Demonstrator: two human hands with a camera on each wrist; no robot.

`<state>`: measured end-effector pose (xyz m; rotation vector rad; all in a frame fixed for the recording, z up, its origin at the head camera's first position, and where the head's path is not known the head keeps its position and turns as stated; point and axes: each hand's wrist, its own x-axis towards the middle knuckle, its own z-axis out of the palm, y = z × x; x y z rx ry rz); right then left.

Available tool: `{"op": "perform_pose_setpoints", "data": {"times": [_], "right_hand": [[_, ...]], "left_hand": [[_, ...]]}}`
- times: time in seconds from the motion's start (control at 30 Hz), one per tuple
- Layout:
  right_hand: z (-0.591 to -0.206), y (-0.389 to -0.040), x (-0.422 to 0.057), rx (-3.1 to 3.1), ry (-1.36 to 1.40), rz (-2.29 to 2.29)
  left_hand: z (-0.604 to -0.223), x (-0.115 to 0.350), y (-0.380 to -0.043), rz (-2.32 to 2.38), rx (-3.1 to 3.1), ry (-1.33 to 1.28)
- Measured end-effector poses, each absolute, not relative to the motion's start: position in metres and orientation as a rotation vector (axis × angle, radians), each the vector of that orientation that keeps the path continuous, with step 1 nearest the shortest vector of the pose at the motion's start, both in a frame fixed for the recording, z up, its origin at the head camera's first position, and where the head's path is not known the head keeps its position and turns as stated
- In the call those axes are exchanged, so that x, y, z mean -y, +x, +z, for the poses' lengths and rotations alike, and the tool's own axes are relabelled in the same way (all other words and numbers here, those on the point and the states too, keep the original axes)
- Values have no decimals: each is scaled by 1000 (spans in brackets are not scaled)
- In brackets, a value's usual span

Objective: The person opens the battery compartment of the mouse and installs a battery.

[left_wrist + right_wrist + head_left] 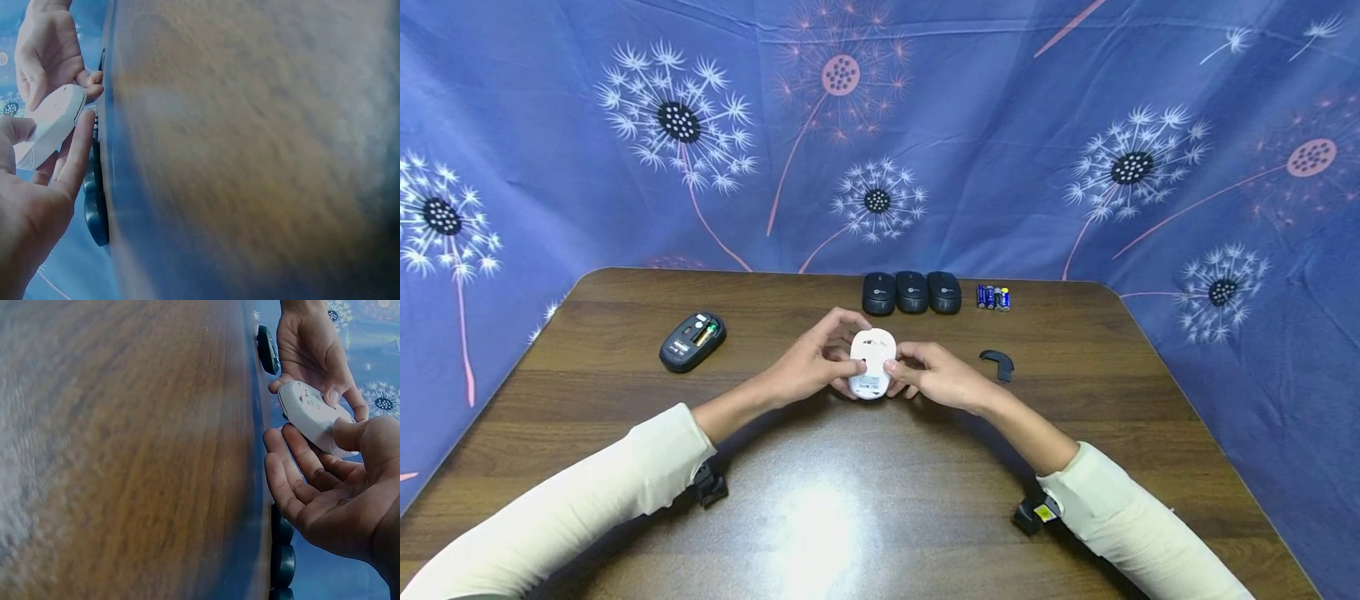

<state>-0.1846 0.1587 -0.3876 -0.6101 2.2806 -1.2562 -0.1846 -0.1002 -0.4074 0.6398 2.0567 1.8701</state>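
Between both hands is a white computer mouse (873,365), its underside turned up toward the head camera. My left hand (808,364) grips its left side, the thumb on the underside and the fingers around the edge. On the other side my right hand (945,379) pinches it, thumb pressed on the underside near the right edge. The right wrist view shows the white mouse (307,415) tilted, with several right-hand fingers stretched out beneath it. In the left wrist view the left thumb and fingers hold the mouse (53,129) from opposite sides.
A black mouse (683,352) lies upside down at left, its battery bay uncovered with a battery inside. Three black mice (912,293) stand in a row at the back, beside several blue batteries (992,297). A curved black cover (1000,363) lies right of my right hand.
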Motion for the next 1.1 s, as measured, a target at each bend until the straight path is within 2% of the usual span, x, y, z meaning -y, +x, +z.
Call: {"op": "perform_pose_setpoints", "data": {"times": [0.17, 0.3, 0.5, 0.93, 1.1], "right_hand": [[-390, -187, -158, -2266, -624, -1417], [-391, -191, -158, -2286, -735, -1556], [-389, -193, -155, -2394, -874, -1488], [-390, -191, -150, -2414, -799, -1531], [-388, -191, -152, -2520, -882, -1446]], "left_hand": [[-407, 100, -186, 1932, -2016, 593], [-407, 101, -187, 1969, -1985, 558], [-406, 100, -187, 1974, -1974, 539], [-407, 96, -185, 1987, -1968, 484], [-406, 97, -186, 2014, -1934, 464]]}}
